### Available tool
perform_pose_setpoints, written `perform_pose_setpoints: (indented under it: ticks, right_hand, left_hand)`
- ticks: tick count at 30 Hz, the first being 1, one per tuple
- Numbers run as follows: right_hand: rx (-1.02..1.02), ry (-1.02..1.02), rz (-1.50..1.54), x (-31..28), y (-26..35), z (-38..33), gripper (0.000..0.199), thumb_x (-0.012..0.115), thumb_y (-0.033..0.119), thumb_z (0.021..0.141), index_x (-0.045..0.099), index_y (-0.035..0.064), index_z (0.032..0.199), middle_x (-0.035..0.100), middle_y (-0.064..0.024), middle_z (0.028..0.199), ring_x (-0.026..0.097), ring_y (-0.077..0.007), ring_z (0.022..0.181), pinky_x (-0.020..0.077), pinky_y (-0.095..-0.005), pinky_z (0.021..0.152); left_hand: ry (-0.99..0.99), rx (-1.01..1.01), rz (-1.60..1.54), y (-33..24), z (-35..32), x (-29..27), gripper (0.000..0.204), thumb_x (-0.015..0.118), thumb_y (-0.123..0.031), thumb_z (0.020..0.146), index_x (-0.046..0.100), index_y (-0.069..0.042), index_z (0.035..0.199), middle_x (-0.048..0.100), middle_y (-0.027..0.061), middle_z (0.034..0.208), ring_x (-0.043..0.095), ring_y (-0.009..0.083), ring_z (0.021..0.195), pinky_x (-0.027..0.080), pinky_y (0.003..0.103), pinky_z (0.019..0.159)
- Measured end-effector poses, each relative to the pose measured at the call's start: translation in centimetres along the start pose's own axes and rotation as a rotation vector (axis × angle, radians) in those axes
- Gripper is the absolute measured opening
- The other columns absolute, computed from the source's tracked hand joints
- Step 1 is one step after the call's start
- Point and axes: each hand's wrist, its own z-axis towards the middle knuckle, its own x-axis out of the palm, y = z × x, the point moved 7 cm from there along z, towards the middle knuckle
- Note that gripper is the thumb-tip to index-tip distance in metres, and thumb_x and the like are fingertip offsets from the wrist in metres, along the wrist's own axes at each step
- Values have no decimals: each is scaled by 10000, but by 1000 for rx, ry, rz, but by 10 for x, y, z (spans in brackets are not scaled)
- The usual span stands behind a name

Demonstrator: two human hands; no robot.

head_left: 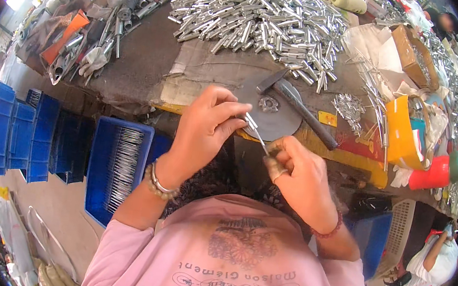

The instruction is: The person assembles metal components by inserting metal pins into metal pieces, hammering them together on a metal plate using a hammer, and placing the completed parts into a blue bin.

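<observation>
Over the table's near edge, my left hand (204,126) pinches a short shiny metal tube (251,121) between thumb and fingers. Lower and to the right, my right hand (302,178) is closed on a thin metal rod (262,142), whose far end meets the tube; whether it sits inside I cannot tell. Dark stains cover the right thumb and fingertips. Just beyond the hands, a hammer (306,113) lies across a dark round plate (280,127). A small ring-shaped metal piece (268,104) rests on that plate.
A large heap of metal tubes (258,20) covers the far table. Tools and scraps (113,19) lie left. A small metal pile (349,106), yellow box (403,133) and red container (429,174) stand right. A blue crate (90,184) holds many thin metal pieces.
</observation>
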Motion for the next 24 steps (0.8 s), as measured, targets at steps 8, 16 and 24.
perform_pose_setpoints:
  ticks: [8, 16, 24]
  right_hand:
    - [497, 308, 788, 43, -12, -20, 280, 734, 78, 1022, 685, -27, 1277, 709, -38, 847, 646, -68, 713, 534, -262, 633]
    - [312, 274, 597, 64, 0, -22, 281, 732, 31, 1005, 680, -8, 1278, 700, -76, 867, 660, -90, 733, 544, -282, 667]
    - [271, 103, 525, 46, -17, -22, 415, 699, -8, 1053, 574, -15, 1449, 708, -69, 1066, 697, -113, 814, 626, -263, 694]
  left_hand:
    - [30, -680, -665, 17, -57, 32, 580, 625, -142, 1141, 416, -106, 1681, 790, 78, 1109, 642, 56, 773, 545, 213, 647]
    - [-92, -742, -827, 13, -65, 27, 673, 740, -108, 1058, 424, -89, 1653, 748, 39, 1002, 621, 47, 737, 496, 200, 603]
    - [-267, -675, -762, 55, -95, -30, 604, 807, -78, 1003, 514, -78, 1531, 700, 3, 995, 617, 49, 799, 487, 215, 643]
